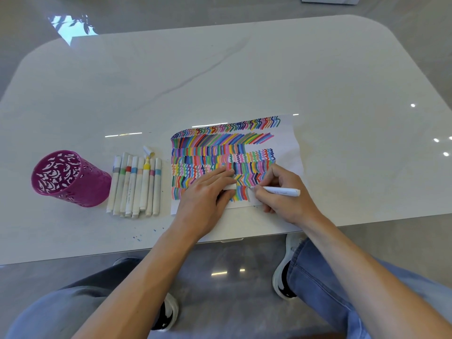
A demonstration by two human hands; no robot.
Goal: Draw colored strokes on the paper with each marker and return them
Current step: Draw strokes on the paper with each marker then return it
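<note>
A white sheet of paper (288, 145) covered in rows of colored strokes lies on the table near its front edge. My right hand (281, 194) grips a white marker (283, 191) with its tip down on the paper's lower right part. My left hand (208, 194) lies on the paper's lower left and holds a white cap (230, 187) between thumb and fingers. A row of several white markers (137, 187) with colored bands lies left of the paper. One of them, a yellow marker (146, 167), is uncapped, and its loose cap (148, 150) rests just behind the row.
A magenta perforated pen cup (71, 179) lies tipped at the left of the markers on the white marble table (220, 77). Small ink specks dot the table near the front edge. My knees and shoes are below the table edge.
</note>
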